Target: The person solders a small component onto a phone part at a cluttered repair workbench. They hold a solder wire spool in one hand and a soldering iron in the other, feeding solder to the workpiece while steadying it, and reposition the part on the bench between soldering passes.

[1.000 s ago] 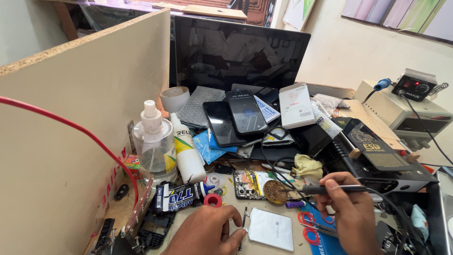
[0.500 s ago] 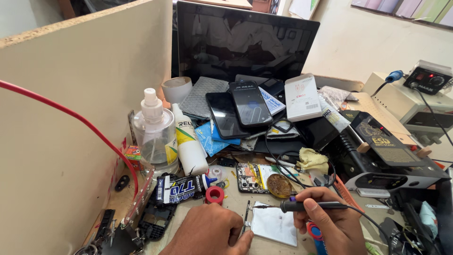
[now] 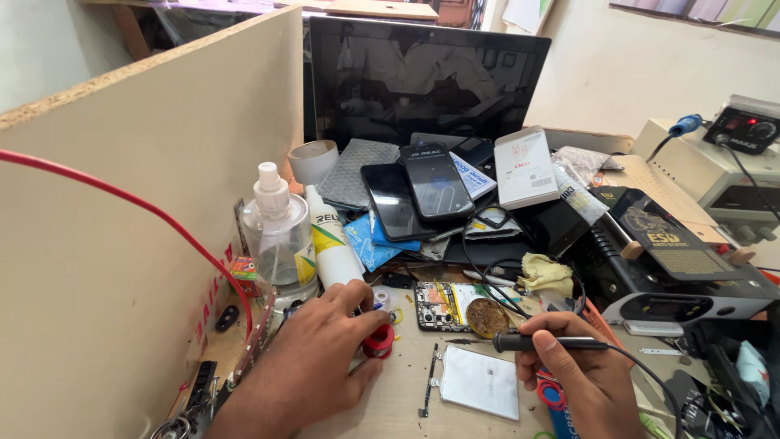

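My right hand point(image 3: 578, 374) grips a black soldering iron point(image 3: 532, 343) whose tip points left, just above a white rectangular part point(image 3: 479, 382) lying flat on the bench. My left hand point(image 3: 313, 362) rests on the bench to the left, its fingers closed around a small red spool point(image 3: 379, 340). Behind the two hands lies an opened phone board point(image 3: 439, 305) with a round brass tip cleaner point(image 3: 487, 317) beside it. A thin flex strip point(image 3: 430, 380) lies along the left edge of the white part.
A clear pump bottle point(image 3: 276, 240) and a white squeeze bottle point(image 3: 331, 240) stand at the left by a chipboard partition point(image 3: 146, 187). Stacked phones point(image 3: 418, 191) sit before a dark monitor point(image 3: 422, 81). A black heating machine point(image 3: 674, 268) and a solder station point(image 3: 743, 130) fill the right.
My left hand has moved up and left onto the red spool. My right hand with the soldering iron has shifted a little and still hovers over the white part. The view has tilted slightly.
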{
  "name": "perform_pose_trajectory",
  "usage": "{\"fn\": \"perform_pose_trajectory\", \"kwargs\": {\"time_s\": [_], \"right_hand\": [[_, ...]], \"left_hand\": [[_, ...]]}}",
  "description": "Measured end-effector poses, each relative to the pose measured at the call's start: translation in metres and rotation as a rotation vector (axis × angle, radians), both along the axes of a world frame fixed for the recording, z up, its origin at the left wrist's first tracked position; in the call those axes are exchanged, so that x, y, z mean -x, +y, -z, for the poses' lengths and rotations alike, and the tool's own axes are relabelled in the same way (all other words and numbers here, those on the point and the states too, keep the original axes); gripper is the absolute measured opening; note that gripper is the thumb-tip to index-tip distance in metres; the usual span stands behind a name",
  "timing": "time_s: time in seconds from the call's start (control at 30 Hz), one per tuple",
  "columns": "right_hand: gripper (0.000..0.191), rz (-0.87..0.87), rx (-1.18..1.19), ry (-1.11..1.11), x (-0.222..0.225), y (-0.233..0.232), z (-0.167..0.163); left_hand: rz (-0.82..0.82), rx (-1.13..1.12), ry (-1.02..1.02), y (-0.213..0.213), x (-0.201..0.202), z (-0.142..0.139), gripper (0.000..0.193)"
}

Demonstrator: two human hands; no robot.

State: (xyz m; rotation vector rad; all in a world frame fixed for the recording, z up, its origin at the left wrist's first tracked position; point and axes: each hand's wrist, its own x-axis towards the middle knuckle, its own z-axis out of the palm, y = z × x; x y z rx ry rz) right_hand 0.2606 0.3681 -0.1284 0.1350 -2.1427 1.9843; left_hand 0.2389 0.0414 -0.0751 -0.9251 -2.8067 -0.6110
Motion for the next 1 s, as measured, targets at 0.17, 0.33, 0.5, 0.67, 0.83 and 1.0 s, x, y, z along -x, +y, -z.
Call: {"fn": "perform_pose_trajectory", "kwargs": {"time_s": [0.17, 0.33, 0.5, 0.67, 0.83, 1.0], "right_hand": [[0.023, -0.030, 0.014, 0.029, -0.003, 0.002, -0.004], [0.028, -0.069, 0.030, 0.126, -0.008, -0.002, -0.010], [0.034, -0.074, 0.085, 0.217, -0.013, -0.008, -0.024], [0.030, -0.023, -0.017, 0.323, -0.008, -0.012, -0.028], [0.021, -0.079, -0.082, 0.356, 0.004, -0.009, -0.019], [0.031, -0.109, -0.067, 0.303, 0.000, -0.009, -0.005]], "left_hand": [[-0.033, -0.028, 0.056, 0.006, 0.000, 0.002, 0.041], [-0.019, -0.217, 0.092, 0.007, -0.002, 0.004, 0.037], [-0.017, -0.975, -0.278, 0.032, 0.016, 0.002, 0.032], [0.108, -1.258, -0.953, 0.064, 0.047, -0.002, 0.040], [0.377, -1.259, -1.110, 0.095, 0.042, 0.020, 0.039], [0.323, -1.073, -0.905, 0.098, 0.027, 0.030, 0.027]]}}
